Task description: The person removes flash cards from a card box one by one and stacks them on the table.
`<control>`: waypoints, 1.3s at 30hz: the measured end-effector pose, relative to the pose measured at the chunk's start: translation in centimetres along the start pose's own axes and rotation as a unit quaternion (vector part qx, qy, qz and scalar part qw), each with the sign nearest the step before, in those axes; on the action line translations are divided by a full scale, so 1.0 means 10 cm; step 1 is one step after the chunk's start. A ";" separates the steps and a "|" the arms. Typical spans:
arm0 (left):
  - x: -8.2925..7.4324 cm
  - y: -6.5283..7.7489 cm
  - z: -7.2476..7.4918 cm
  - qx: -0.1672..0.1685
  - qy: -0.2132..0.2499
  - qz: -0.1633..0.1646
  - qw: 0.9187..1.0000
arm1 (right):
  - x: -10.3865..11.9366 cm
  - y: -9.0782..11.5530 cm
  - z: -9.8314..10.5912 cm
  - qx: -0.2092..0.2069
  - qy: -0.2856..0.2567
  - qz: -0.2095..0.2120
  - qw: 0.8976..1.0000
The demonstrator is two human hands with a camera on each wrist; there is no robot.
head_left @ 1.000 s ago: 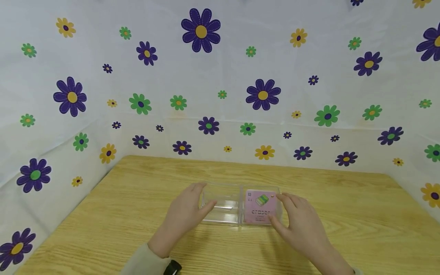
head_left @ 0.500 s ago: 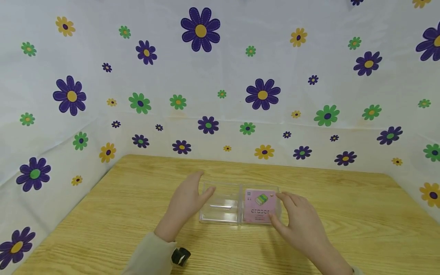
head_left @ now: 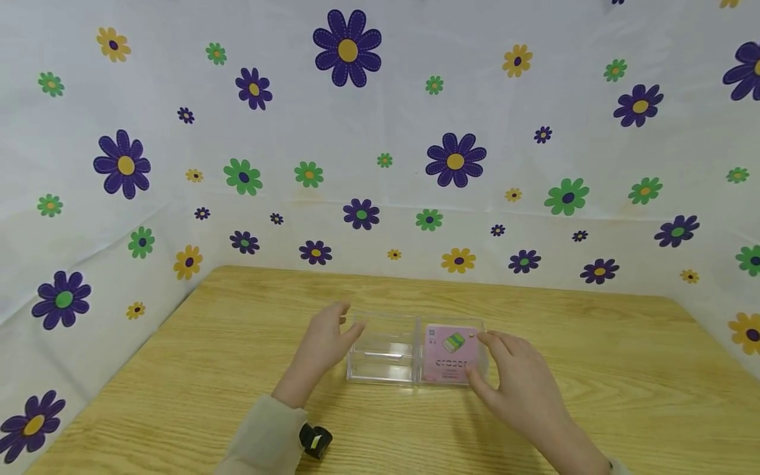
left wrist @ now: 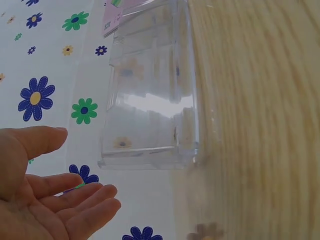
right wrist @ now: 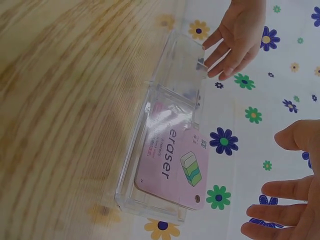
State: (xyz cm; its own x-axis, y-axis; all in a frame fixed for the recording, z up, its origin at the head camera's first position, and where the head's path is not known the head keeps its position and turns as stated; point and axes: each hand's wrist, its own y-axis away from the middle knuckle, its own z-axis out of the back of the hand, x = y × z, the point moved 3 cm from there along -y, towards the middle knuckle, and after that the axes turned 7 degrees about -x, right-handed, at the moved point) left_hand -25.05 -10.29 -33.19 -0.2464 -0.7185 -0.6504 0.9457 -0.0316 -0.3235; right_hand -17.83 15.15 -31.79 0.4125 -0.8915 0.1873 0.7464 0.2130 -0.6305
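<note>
On the table lies a clear plastic box (head_left: 380, 371) with two sections side by side. The right section contains a pink card (head_left: 449, 349) printed "eraser" with a picture of an eraser; the right wrist view shows the card (right wrist: 167, 160) slanting up out of the box. Nothing shows in the left section. My left hand (head_left: 320, 346) is beside the box's left end, fingers loosely extended and apart from it in the left wrist view. My right hand (head_left: 525, 386) is by the right end, thumb and fingers spread; the right wrist view shows a gap between them and the box.
The wood-grain table (head_left: 267, 297) reaches back to a white flowered cloth (head_left: 386, 119), which also rises on the left and right. A black band (head_left: 316, 441) is at the left sleeve (head_left: 264, 439).
My left hand has drawn back a little to the left, away from the box's left end. The right hand and the box look almost unmoved.
</note>
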 end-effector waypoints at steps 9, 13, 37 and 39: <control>0.15 -0.01 -0.09 0.060 0.026 0.031 0.997 | 0.00 0.01 -0.03 0.002 -0.001 0.002 1.000; 0.15 0.00 -0.12 0.072 0.022 0.024 0.997 | 0.00 0.00 -0.03 0.004 -0.006 -0.005 1.000; 0.15 0.00 -0.17 0.100 0.027 0.034 0.994 | 0.04 -0.18 0.11 -0.022 -0.041 -0.018 0.999; 0.16 0.00 -0.18 0.099 0.031 0.038 0.994 | 0.05 -0.21 0.12 -0.025 -0.048 -0.021 0.998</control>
State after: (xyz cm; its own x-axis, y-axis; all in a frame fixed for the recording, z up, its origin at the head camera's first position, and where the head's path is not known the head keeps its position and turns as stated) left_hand -25.82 -10.18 -35.42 -0.1788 -0.6801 -0.7110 0.9839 -0.1195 -0.1331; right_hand -18.61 14.72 -29.48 0.4308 -0.8567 0.2835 0.7380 0.1536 -0.6571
